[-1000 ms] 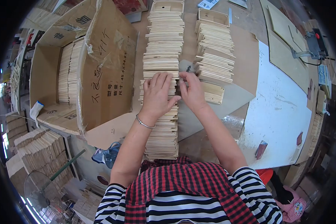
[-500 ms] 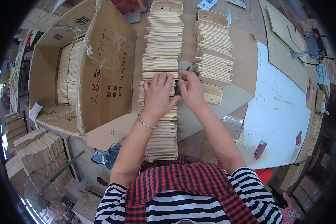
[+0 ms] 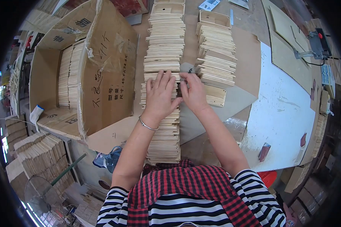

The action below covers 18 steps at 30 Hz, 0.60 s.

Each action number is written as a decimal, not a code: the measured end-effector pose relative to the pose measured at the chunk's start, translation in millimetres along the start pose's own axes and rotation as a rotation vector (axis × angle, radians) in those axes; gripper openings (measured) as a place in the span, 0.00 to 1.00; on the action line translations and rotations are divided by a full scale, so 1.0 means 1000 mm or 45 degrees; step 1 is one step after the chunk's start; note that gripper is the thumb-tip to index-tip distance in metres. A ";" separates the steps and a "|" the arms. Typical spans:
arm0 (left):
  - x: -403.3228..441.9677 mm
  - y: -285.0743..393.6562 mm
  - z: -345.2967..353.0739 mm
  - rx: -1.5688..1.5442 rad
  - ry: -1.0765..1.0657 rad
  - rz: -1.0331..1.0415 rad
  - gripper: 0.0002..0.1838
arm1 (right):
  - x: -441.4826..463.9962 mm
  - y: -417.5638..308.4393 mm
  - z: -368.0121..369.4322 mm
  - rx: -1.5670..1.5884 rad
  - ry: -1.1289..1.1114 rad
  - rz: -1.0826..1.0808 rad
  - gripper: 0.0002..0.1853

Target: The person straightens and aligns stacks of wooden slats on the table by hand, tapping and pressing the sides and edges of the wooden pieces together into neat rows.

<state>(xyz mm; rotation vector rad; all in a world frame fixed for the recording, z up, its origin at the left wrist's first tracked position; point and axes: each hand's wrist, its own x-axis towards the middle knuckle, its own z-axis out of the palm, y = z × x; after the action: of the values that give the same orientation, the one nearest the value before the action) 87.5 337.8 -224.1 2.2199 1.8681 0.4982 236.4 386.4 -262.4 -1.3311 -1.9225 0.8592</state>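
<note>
Taking the middle of the view as the clock's centre, an open carton (image 3: 110, 72) stands at ten o'clock, thin wooden pieces (image 3: 69, 75) packed inside. The left hand (image 3: 160, 95), at eleven o'clock, lies over the long row of wooden trays (image 3: 165, 49), fingers spread across the upright edges and thumb out to the right; whether its grip is clamped on any, I cannot tell. A light, flat palm seems best here, since hard pressure could tip the trays. The right hand (image 3: 194, 92), at one o'clock, has bent fingers at the row's right edge; its grip is partly hidden, so I cannot tell if it holds a tray. Even, gentle contact along that edge would suit, fingertips clear of the gaps.

The long row runs from twelve to six o'clock on the bench (image 3: 250, 26), pale trays on edge like pages, their ends ragged. Its far end shows a hollow with a small dark hole. At one o'clock the short row (image 3: 218, 56) has similar stepped ends; at two, beside it, a single tray (image 3: 216, 95) shows a broad pale face with dark dots.
</note>
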 end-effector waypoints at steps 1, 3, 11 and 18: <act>0.001 -0.001 0.000 -0.002 -0.027 0.007 0.40 | 0.000 -0.001 -0.001 -0.007 0.019 -0.032 0.15; 0.003 -0.001 -0.001 -0.012 -0.025 0.002 0.40 | 0.003 -0.002 -0.003 -0.020 0.057 -0.101 0.14; 0.002 0.000 -0.001 -0.038 -0.040 -0.025 0.40 | 0.009 -0.001 0.005 -0.007 0.054 -0.005 0.16; 0.002 0.001 -0.001 -0.036 -0.034 -0.034 0.40 | 0.011 0.002 0.006 0.004 0.041 0.004 0.16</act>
<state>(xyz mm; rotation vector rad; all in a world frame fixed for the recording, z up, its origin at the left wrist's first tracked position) 88.4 339.0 -222.3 2.1702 1.8633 0.4848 229.7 396.3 -265.8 -1.3385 -1.8937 0.8369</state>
